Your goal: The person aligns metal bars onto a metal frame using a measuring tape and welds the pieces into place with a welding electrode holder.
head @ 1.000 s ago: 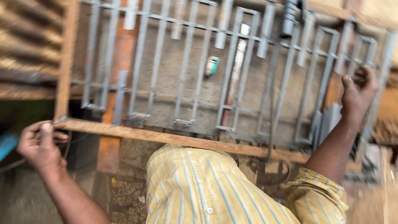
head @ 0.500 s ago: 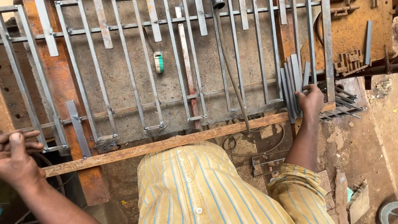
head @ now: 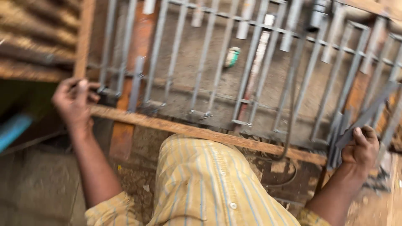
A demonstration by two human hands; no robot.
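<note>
A grey metal grille [head: 217, 71] of thin vertical bars lies flat on a rusty frame, with its long rusty front rail [head: 201, 132] running across the view. My left hand [head: 74, 100] grips the left end of that rail at the corner. My right hand [head: 361, 147] is closed on a loose flat grey metal strip [head: 368, 113], lifted at a slant beside a bundle of similar strips [head: 337, 142]. My yellow striped shirt [head: 205, 184] fills the lower middle.
A small green and white can [head: 231, 56] lies on the ground under the bars. A dark cable [head: 291, 109] hangs down across the grille and loops over the rail. Corrugated sheet [head: 33, 46] lies at the left, bare dirt ground below.
The view has swung right and blurred. My right hand has lifted one flat strip off the bundle. My left hand has moved onto the rail's left corner.
</note>
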